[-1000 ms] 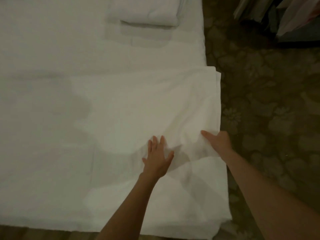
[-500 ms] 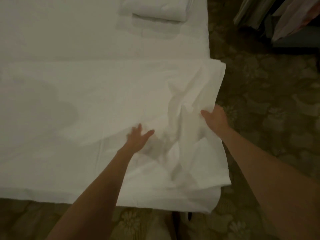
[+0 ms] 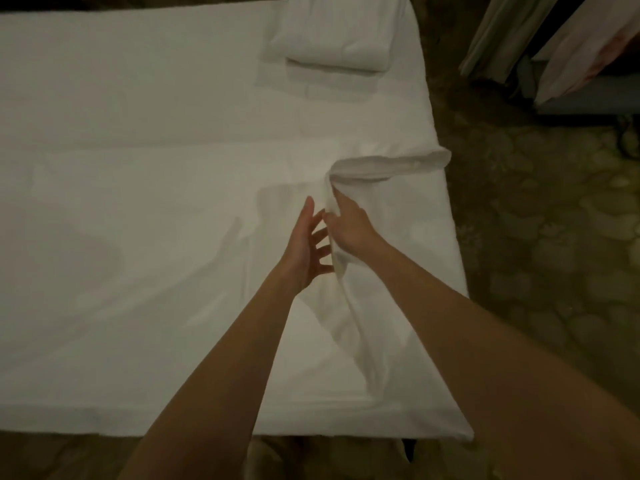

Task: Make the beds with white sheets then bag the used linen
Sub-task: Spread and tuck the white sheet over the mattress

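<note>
While both bare arms reached forward over the near edge of the bed (image 3: 104, 98), the hands met close together above the white sheet (image 3: 138, 271), right of the middle of the view. The right hand (image 3: 349, 228) pinched a raised fold of the sheet, thumb and fingers closed on the cloth; the fold ran up from the grip to a rolled-over lip (image 3: 391, 164) near the bed's right edge, and down from the grip as a loose ridge toward the near right corner. The left hand (image 3: 306, 249) stood on edge just beside the right one, palm facing right, fingers straight and slightly spread, the fingertips (image 3: 327, 270) touching or nearly touching the hanging cloth; which of the two could not be told. It held nothing.

The sheet lay across the near half of the bed, mostly flat on the left, with its far edge showing as a straight line across the mattress. A folded stack of white linen (image 3: 332, 39) sat at the far right of the bed, well apart from the hands. Patterned carpet (image 3: 536, 237) covered the floor to the right. Pale upright items (image 3: 571, 46) stood at the top right corner, too dim to identify.
</note>
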Demonstrator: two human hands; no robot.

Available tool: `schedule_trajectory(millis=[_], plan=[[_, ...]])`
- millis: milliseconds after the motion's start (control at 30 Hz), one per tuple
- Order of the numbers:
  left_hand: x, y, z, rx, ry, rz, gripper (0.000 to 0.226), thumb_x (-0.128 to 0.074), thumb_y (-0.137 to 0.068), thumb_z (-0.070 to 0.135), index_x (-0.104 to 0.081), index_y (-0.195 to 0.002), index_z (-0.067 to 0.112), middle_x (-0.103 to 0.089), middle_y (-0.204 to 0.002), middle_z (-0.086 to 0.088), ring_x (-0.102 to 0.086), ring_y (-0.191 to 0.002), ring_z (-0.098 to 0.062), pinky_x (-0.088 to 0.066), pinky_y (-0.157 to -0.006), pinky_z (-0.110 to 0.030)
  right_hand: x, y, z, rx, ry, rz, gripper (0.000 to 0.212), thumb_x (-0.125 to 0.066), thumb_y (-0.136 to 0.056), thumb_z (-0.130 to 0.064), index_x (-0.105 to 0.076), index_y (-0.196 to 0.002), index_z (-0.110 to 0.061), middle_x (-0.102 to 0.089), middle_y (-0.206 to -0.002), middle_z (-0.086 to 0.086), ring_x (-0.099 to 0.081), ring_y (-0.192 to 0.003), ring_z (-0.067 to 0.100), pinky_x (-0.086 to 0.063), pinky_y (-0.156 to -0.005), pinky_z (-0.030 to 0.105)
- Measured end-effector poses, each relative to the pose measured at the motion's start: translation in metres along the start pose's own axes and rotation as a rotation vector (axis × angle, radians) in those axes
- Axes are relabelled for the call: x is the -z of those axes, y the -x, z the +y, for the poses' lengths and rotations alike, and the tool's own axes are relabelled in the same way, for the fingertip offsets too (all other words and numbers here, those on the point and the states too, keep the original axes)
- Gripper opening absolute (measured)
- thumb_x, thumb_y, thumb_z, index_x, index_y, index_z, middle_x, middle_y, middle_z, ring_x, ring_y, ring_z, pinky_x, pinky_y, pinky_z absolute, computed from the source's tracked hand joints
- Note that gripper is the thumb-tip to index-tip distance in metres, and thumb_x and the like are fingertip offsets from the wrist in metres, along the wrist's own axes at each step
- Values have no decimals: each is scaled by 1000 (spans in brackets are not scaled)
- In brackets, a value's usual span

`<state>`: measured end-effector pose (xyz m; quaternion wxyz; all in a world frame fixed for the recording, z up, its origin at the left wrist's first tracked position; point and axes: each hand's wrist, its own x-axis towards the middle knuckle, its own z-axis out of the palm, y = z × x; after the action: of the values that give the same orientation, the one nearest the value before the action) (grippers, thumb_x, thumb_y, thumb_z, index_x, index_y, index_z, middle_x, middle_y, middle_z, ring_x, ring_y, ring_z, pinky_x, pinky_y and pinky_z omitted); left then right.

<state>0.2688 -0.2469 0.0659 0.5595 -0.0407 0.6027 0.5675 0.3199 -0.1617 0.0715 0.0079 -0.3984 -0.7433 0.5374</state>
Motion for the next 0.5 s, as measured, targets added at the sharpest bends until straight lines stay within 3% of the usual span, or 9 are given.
schedule_trajectory(millis=[100, 167, 267, 400, 500], plan=[[49, -1, 32, -7, -1, 27, 55, -33, -91, 70, -57, -120, 30, -67, -111, 3, -68, -97, -22, -56, -76, -39, -54, -17, -28, -6, 77, -71, 63, -38, -98, -9, -17, -153, -32, -46, -145, 8, -51, -124, 28, -42, -104, 40], [87, -4, 47, -2, 17, 47, 55, -35, -90, 71, -59, -116, 28, -70, -106, 0, -67, -101, -23, -55, -85, -41, -90, -28, -46, -14, 64, -128, 69, -40, -95, -9, -14, -152, -37, -52, -140, 8, -56, -117, 27, -46, -100, 43], [147, -13, 48, 50, 0, 76, 49, -39, -92, 66, -65, -105, 27, -74, -100, -1, -66, -104, -23, -50, -95, -44, -145, -37, -59, -6, 119, -253, 66, -47, -93, -10, -22, -152, -27, -55, -135, 7, -56, -117, 26, -47, -99, 42], [201, -27, 19, 190, -111, 148, 40, -42, -96, 56, -60, -109, 22, -65, -103, -1, -63, -92, -20, -51, -84, -39, -182, -36, -36, -150, 317, -296, 58, -54, -94, -26, -27, -143, -9, -56, -128, 15, -57, -114, 31, -47, -95, 41], [203, -34, -2, 259, -190, 135, 32, -53, -95, 44, -63, -101, 15, -66, -92, -5, -63, -84, -20, -52, -80, -35, -170, -27, -10, -242, 548, -218, 71, -53, -90, -50, -27, -141, -9, -53, -133, 12, -51, -122, 32, -37, -105, 51]])
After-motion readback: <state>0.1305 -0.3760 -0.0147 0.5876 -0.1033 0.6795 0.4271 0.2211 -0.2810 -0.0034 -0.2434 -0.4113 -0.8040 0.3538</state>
